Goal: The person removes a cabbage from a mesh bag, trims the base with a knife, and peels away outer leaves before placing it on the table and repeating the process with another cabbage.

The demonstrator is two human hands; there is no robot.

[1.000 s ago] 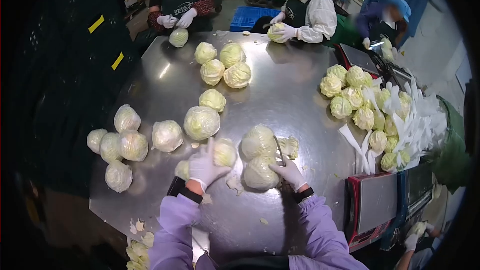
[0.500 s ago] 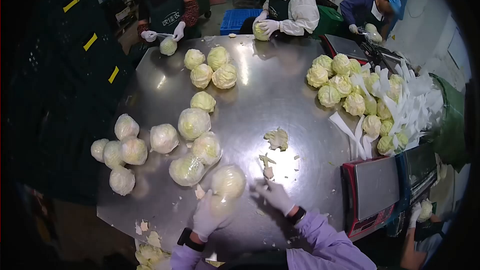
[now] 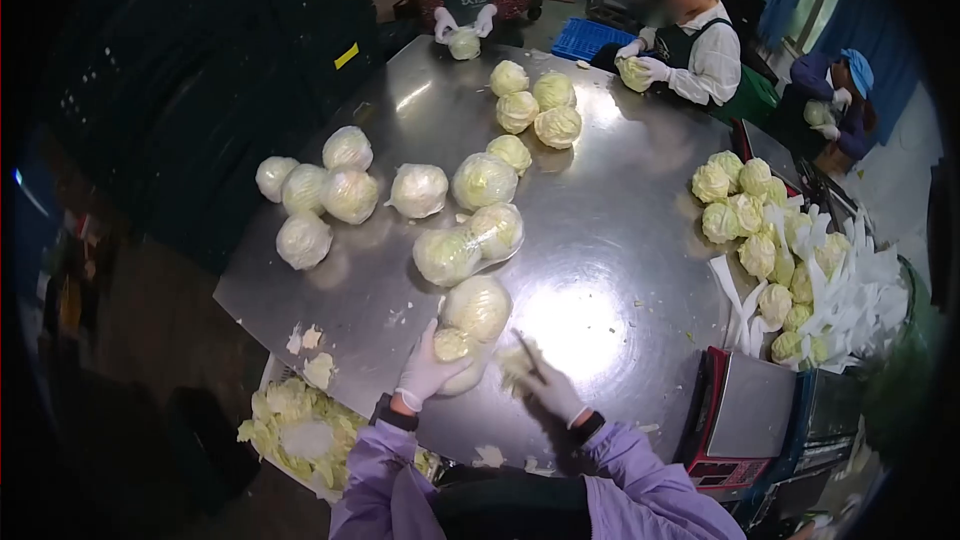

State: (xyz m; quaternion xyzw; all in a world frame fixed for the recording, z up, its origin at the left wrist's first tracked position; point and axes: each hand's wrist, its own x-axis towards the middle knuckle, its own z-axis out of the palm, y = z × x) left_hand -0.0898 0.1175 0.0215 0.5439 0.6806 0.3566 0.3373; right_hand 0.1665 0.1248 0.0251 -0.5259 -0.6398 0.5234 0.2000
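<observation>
My left hand (image 3: 432, 365), in a white glove, rests on the left side of wrapped cabbages (image 3: 476, 309) near the table's front. A small pale leafy piece (image 3: 453, 344) shows beside its fingers. Over to the right, my right hand (image 3: 553, 390), also gloved, is on loose leaf scraps (image 3: 518, 370) lying on the metal table; its fingers are blurred. Just beyond the left hand sit more film-wrapped cabbages (image 3: 446, 256).
Wrapped cabbages (image 3: 349, 195) stand at the left, unwrapped ones (image 3: 556, 127) at the back. More cabbages and white net sleeves (image 3: 860, 285) lie right, near a red-edged scale (image 3: 748, 405). A leaf-filled crate (image 3: 300, 425) is below the front-left edge. Three co-workers handle cabbages beyond.
The view has turned, shifting the table's contents. My right hand has come onto the leaf scraps, which are now gathered by it. My left hand stays at the wrapped cabbages.
</observation>
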